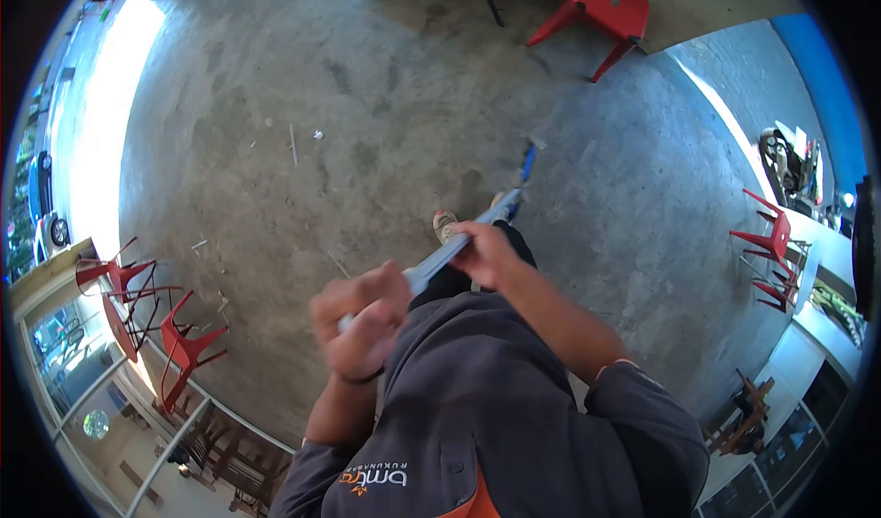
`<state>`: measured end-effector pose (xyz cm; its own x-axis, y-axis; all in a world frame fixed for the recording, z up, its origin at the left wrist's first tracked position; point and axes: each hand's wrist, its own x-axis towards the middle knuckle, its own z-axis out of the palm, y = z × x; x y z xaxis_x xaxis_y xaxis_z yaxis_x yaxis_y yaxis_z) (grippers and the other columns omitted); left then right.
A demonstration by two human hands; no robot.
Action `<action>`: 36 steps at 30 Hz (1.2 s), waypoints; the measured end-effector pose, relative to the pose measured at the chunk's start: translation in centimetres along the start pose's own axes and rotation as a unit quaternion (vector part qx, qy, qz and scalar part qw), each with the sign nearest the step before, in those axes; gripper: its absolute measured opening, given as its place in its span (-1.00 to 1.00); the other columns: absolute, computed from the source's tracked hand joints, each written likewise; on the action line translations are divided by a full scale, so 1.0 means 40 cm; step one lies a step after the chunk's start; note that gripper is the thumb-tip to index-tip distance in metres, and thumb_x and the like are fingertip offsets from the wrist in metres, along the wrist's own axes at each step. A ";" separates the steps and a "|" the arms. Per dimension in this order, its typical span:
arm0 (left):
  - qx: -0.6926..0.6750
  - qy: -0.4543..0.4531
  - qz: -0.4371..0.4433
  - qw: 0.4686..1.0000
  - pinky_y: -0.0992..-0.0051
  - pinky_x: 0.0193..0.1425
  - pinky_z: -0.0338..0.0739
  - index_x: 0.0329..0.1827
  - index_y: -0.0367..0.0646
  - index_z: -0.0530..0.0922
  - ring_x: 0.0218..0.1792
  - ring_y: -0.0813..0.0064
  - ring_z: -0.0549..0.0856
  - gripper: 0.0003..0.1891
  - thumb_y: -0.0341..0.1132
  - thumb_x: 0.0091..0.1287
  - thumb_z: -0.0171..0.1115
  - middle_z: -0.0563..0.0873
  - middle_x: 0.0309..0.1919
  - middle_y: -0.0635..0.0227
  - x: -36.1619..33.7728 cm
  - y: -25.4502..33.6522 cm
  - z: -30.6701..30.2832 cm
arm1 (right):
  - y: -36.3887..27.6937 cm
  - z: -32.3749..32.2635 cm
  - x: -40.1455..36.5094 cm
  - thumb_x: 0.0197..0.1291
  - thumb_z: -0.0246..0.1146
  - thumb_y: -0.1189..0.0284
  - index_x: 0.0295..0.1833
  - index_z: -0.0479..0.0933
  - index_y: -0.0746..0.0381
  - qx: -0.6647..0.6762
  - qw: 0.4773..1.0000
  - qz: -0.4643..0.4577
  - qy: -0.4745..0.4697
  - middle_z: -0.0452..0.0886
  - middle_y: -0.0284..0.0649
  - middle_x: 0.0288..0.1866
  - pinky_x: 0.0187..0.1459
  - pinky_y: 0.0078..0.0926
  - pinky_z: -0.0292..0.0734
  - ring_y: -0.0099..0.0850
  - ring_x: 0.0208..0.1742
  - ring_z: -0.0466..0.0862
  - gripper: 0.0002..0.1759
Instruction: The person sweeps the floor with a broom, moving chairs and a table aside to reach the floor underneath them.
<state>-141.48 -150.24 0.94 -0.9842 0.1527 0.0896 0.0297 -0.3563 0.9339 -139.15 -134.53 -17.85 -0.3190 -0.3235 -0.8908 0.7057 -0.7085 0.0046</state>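
Note:
A long pale-grey pole with a blue, broom-like head (431, 266) slants across the front of my body, from lower left to upper right. My left hand (362, 321) is closed around its upper end, slightly blurred. Farther down the pole, my right hand (486, 256) is closed around it too. The blue head (529, 164) lies low by the floor beyond my feet; the pole partly covers it, and its exact kind is hard to make out. One beige shoe (444, 225) shows beside the pole.
Small white scraps (318, 135) and thin sticks (294, 144) lie scattered on the concrete floor (367, 87). A red stool (601, 9) stands at the top right. Red chairs (186, 344) are along the left side, with another red chair (769, 229) at the right.

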 end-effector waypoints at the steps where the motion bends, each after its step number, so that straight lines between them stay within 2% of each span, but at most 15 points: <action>1: -0.024 -0.017 -0.026 0.999 0.41 -0.48 0.18 -0.73 -0.24 0.30 -0.69 0.48 0.30 -0.69 -0.33 0.18 -0.01 0.38 -0.79 0.30 0.025 -0.063 0.030 | -0.056 -0.063 0.007 0.13 0.26 0.42 -0.37 0.42 0.21 0.014 0.998 -0.048 0.027 0.46 -0.28 -0.50 -0.45 -0.38 0.57 -0.38 -0.46 0.55 -0.85; 4: -0.044 -0.090 -0.125 0.987 0.45 -0.43 0.25 -0.65 -0.33 0.39 -0.61 0.48 0.40 -0.74 -0.40 0.19 0.03 0.45 -0.71 0.25 0.094 -0.271 0.134 | -0.235 -0.283 0.052 0.13 0.26 0.44 -0.33 0.39 0.18 0.111 0.982 -0.145 0.053 0.42 -0.29 -0.48 -0.52 -0.46 0.47 -0.41 -0.47 0.52 -0.84; 6: -0.068 -0.125 -0.204 0.969 0.51 -0.38 0.30 -0.61 -0.33 0.45 -0.56 0.50 0.46 -0.79 -0.44 0.19 0.09 0.51 -0.64 0.27 0.126 -0.414 0.222 | -0.343 -0.377 0.046 0.15 0.24 0.45 -0.31 0.38 0.19 0.159 0.956 -0.207 0.136 0.42 -0.27 -0.46 -0.48 -0.43 0.47 -0.40 -0.46 0.51 -0.85; 9: 0.000 -0.181 -0.302 0.936 0.59 -0.36 0.34 -0.60 -0.30 0.51 -0.49 0.59 0.52 -0.81 -0.43 0.16 0.17 0.60 -0.55 0.34 0.167 -0.611 0.331 | -0.479 -0.523 0.082 0.17 0.23 0.45 -0.30 0.36 0.20 0.147 0.948 -0.209 0.192 0.42 -0.27 -0.47 -0.43 -0.39 0.48 -0.40 -0.45 0.50 -0.85; 12: 0.019 -0.188 -0.325 0.927 0.60 -0.36 0.34 -0.60 -0.30 0.54 -0.48 0.65 0.52 -0.79 -0.38 0.16 0.19 0.62 -0.55 0.37 0.208 -0.778 0.356 | -0.554 -0.549 0.129 0.18 0.22 0.43 -0.30 0.34 0.20 0.106 0.953 -0.196 0.207 0.40 -0.27 -0.48 -0.40 -0.37 0.47 -0.40 -0.45 0.48 -0.83; 15: 0.038 -0.145 -0.340 0.929 0.60 -0.39 0.34 -0.58 -0.30 0.56 -0.51 0.66 0.51 -0.79 -0.35 0.17 0.20 0.61 -0.59 0.36 0.260 -0.825 0.324 | -0.602 -0.581 0.237 0.18 0.22 0.42 -0.30 0.35 0.20 0.050 0.980 -0.127 0.143 0.38 -0.28 -0.49 -0.38 -0.35 0.49 -0.39 -0.46 0.48 -0.83; 17: 0.093 -0.139 -0.290 0.942 0.59 -0.42 0.33 -0.59 -0.30 0.54 -0.54 0.65 0.50 -0.77 -0.35 0.18 0.17 0.60 -0.62 0.36 0.289 -0.794 0.289 | -0.611 -0.561 0.319 0.19 0.20 0.41 -0.35 0.34 0.20 0.040 0.990 -0.082 0.105 0.39 -0.28 -0.50 -0.41 -0.36 0.46 -0.38 -0.48 0.46 -0.83; 19: 0.104 -0.112 -0.254 0.955 0.58 -0.45 0.33 -0.60 -0.31 0.52 -0.57 0.64 0.49 -0.76 -0.36 0.19 0.14 0.59 -0.63 0.36 0.325 -0.765 0.218 | -0.597 -0.488 0.396 0.21 0.18 0.41 -0.42 0.30 0.18 0.024 0.996 -0.041 0.078 0.38 -0.27 -0.53 -0.48 -0.42 0.40 -0.38 -0.54 0.43 -0.79; 21: 0.080 -0.051 -0.268 0.959 0.58 -0.45 0.34 -0.61 -0.33 0.51 -0.59 0.64 0.48 -0.76 -0.39 0.20 0.11 0.58 -0.64 0.36 0.351 -0.728 0.110 | -0.571 -0.231 0.359 0.16 0.20 0.44 -0.48 0.32 0.14 0.020 0.995 -0.042 0.093 0.36 -0.30 -0.57 -0.46 -0.36 0.40 -0.38 -0.56 0.44 -0.78; 23: 0.099 -0.017 -0.266 0.959 0.60 -0.37 0.40 -0.62 -0.34 0.50 -0.61 0.65 0.46 -0.76 -0.42 0.19 0.09 0.55 -0.65 0.38 0.381 -0.658 -0.016 | -0.498 -0.234 0.574 0.12 0.20 0.46 -0.51 0.34 0.13 -0.044 0.997 -0.011 0.066 0.37 -0.30 -0.61 -0.42 -0.33 0.43 -0.39 -0.56 0.46 -0.80; 27: 0.169 0.050 -0.211 0.961 0.50 -0.17 0.47 -0.69 -0.34 0.39 -0.59 0.59 0.45 -0.75 -0.48 0.16 0.03 0.48 -0.68 0.36 0.419 -0.443 -0.253 | -0.362 0.163 0.620 0.13 0.16 0.48 -0.46 0.36 0.21 -0.096 0.995 0.009 0.021 0.38 -0.24 -0.60 -0.66 -0.47 0.37 -0.37 -0.63 0.45 -0.85; 30: 0.208 0.132 -0.180 0.952 0.42 -0.12 0.45 -0.73 -0.29 0.32 -0.57 0.53 0.45 -0.74 -0.51 0.13 0.01 0.45 -0.69 0.34 0.440 -0.275 -0.381 | -0.241 0.420 0.691 0.14 0.17 0.46 -0.54 0.36 0.18 -0.167 0.981 0.061 -0.073 0.37 -0.28 -0.65 -0.63 -0.45 0.39 -0.39 -0.65 0.46 -0.78; 33: 0.246 0.220 -0.155 0.931 0.44 -0.11 0.44 -0.74 -0.28 0.30 -0.56 0.55 0.43 -0.73 -0.51 0.14 0.02 0.42 -0.70 0.35 0.449 -0.191 -0.463 | -0.150 0.623 0.767 0.17 0.18 0.42 -0.57 0.37 0.15 -0.249 0.943 0.130 -0.179 0.38 -0.32 -0.68 -0.60 -0.42 0.41 -0.41 -0.67 0.46 -0.73; 34: 0.310 0.214 -0.109 0.920 0.49 -0.27 0.38 -0.73 -0.29 0.30 -0.57 0.58 0.40 -0.72 -0.52 0.15 0.04 0.41 -0.71 0.36 0.454 -0.191 -0.484 | -0.129 0.678 0.786 0.18 0.18 0.42 -0.57 0.37 0.15 -0.262 0.932 0.158 -0.193 0.38 -0.33 -0.69 -0.60 -0.43 0.39 -0.43 -0.67 0.45 -0.73; 36: 0.401 0.235 -0.124 0.876 0.49 -0.33 0.31 -0.72 -0.29 0.30 -0.58 0.59 0.38 -0.72 -0.52 0.16 0.06 0.40 -0.72 0.38 0.474 -0.170 -0.477 | -0.089 0.773 0.810 0.18 0.19 0.40 -0.56 0.36 0.14 -0.287 0.907 0.215 -0.219 0.38 -0.34 -0.69 -0.61 -0.45 0.37 -0.46 -0.67 0.44 -0.73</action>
<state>-163.66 -162.52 -10.32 -0.9353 -0.3301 -0.1277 -0.2685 0.4266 0.8637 -171.57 -161.87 -32.67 -0.0692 -0.8000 -0.5959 0.9976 -0.0556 -0.0413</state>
